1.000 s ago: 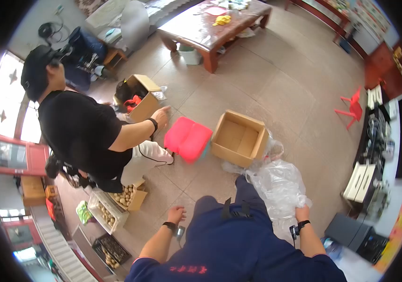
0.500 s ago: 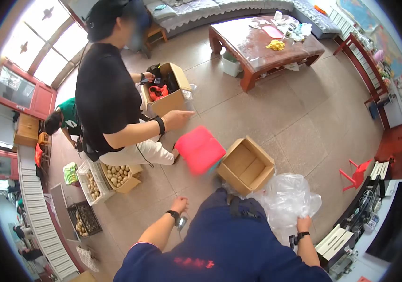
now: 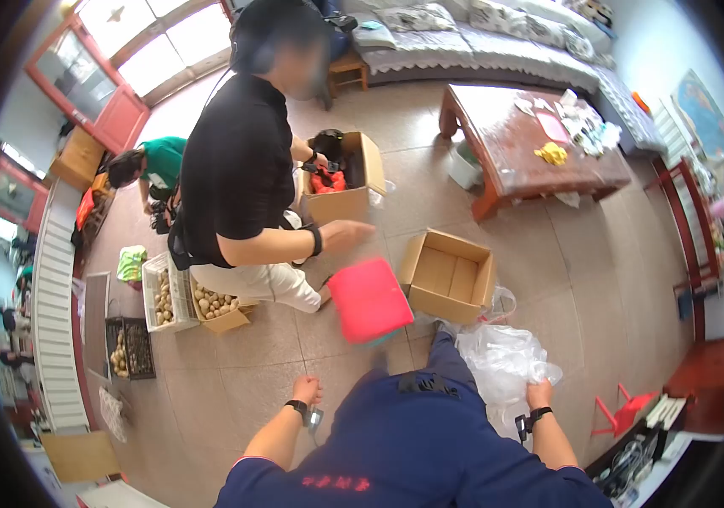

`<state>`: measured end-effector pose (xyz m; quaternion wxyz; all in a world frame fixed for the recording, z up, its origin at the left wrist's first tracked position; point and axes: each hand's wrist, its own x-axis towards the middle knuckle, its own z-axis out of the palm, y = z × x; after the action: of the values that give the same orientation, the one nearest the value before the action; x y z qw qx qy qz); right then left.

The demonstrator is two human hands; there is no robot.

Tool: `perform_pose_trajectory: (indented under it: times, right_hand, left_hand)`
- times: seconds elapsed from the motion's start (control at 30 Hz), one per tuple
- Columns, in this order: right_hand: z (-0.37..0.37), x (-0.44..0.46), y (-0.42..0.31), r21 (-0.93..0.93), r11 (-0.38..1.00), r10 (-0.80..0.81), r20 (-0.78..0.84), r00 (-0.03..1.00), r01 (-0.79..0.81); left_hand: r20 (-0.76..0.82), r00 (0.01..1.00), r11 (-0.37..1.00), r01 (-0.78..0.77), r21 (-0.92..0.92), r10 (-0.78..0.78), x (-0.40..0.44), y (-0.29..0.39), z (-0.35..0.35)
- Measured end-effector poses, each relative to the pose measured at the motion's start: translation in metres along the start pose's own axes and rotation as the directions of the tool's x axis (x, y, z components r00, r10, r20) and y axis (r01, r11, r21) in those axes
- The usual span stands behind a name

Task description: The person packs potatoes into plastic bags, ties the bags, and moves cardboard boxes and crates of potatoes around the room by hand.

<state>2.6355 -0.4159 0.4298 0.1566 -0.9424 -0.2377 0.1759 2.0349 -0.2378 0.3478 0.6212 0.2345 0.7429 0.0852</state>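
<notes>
My right hand is closed on the edge of a clear plastic bag, which hangs crumpled low beside my right leg. My left hand hangs at my side with its fingers curled in, and nothing shows in it. Both wrists wear dark bands with small devices. Ahead of my feet stands an open cardboard box, its visible inside bare. Just left of it is a red stool with a flat square seat.
A person in black stands ahead left, one hand over the stool and the other at a carton. Potatoes fill a white crate and a box. Another person bends behind. A low wooden table stands farther off.
My view has turned, so the room shifts in the frame. The standing person's pointing hand has become a blurred, flatter hand. My right hand keeps hold of the plastic bag.
</notes>
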Motion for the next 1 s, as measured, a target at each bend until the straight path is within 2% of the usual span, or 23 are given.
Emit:
perform_pose_trajectory:
  times: [0.1, 0.17, 0.23, 0.33, 0.4, 0.43, 0.47, 0.5, 0.53, 0.57, 0.63, 0.73, 0.77, 0.87, 0.93, 1.0]
  right_hand:
    - [-0.004, 0.053, -0.019, 0.009, 0.999, -0.035, 0.052, 0.998, 0.035]
    - [0.0, 0.102, -0.031, -0.063, 0.989, -0.13, 0.052, 0.99, 0.133]
    - [0.001, 0.151, -0.042, -0.16, 0.973, -0.136, 0.174, 0.975, 0.164]
    - [-0.009, 0.211, -0.078, -0.058, 0.963, -0.251, 0.166, 0.954, 0.264]
    - [-0.022, 0.242, -0.106, -0.126, 0.946, -0.274, 0.175, 0.946, 0.298]
    - [-0.025, 0.258, -0.115, -0.075, 0.931, -0.339, 0.173, 0.925, 0.356]
    - [-0.03, 0.273, -0.124, -0.066, 0.934, -0.329, 0.229, 0.916, 0.351]
    - [-0.031, 0.287, -0.127, -0.06, 0.904, -0.398, 0.247, 0.883, 0.424]
    - [-0.037, 0.29, -0.144, -0.082, 0.915, -0.372, 0.202, 0.906, 0.394]
    - [-0.033, 0.304, -0.148, -0.204, 0.866, -0.424, 0.182, 0.887, 0.456]
    - [-0.038, 0.305, -0.174, -0.156, 0.847, -0.482, 0.178, 0.858, 0.508]
    - [-0.046, 0.288, -0.21, -0.078, 0.86, -0.484, 0.186, 0.855, 0.504]
    - [-0.045, 0.292, -0.212, -0.089, 0.839, -0.515, 0.187, 0.837, 0.537]
    - [-0.043, 0.285, -0.223, -0.172, 0.671, -0.706, 0.151, 0.692, 0.721]
    - [-0.044, 0.278, -0.232, -0.246, 0.721, -0.632, 0.151, 0.76, 0.648]
    - [-0.043, 0.272, -0.245, -0.266, 0.719, -0.626, 0.155, 0.765, 0.642]
  left_hand:
    - [-0.051, 0.998, 0.998, 0.035, -0.057, -0.038, -0.013, 0.005, 0.022]
    - [-0.109, 0.993, 0.993, 0.034, -0.113, -0.047, -0.018, 0.012, 0.042]
    - [-0.141, 0.989, 0.986, 0.029, -0.162, -0.053, -0.024, 0.015, 0.07]
    - [-0.164, 0.986, 0.97, -0.004, -0.241, -0.037, -0.03, 0.032, 0.111]
    - [-0.124, 0.992, 0.947, -0.03, -0.321, -0.01, -0.041, 0.035, 0.141]
    - [-0.122, 0.992, 0.942, -0.005, -0.336, -0.039, -0.049, 0.038, 0.151]
    - [-0.136, 0.991, 0.936, -0.037, -0.351, -0.012, -0.056, 0.041, 0.16]
    - [-0.145, 0.989, 0.93, -0.069, -0.362, 0.017, -0.064, 0.042, 0.169]
    - [-0.132, 0.991, 0.915, -0.056, -0.4, 0.003, -0.075, 0.046, 0.175]
    - [-0.121, 0.993, 0.911, -0.05, -0.41, 0.0, -0.081, 0.045, 0.181]
    - [-0.151, 0.986, 0.925, 0.014, -0.38, -0.077, -0.084, 0.029, 0.183]
    - [-0.134, 0.985, 0.9, 0.036, -0.434, -0.104, -0.086, -0.003, 0.18]
    - [-0.137, 0.985, 0.893, 0.035, -0.449, -0.107, -0.082, -0.011, 0.188]
    - [-0.176, 0.974, 0.842, 0.024, -0.538, -0.14, -0.075, -0.045, 0.189]
    - [-0.186, 0.968, 0.833, 0.038, -0.552, -0.167, -0.08, -0.062, 0.19]
    - [-0.19, 0.968, 0.827, 0.029, -0.561, -0.163, -0.089, -0.074, 0.189]
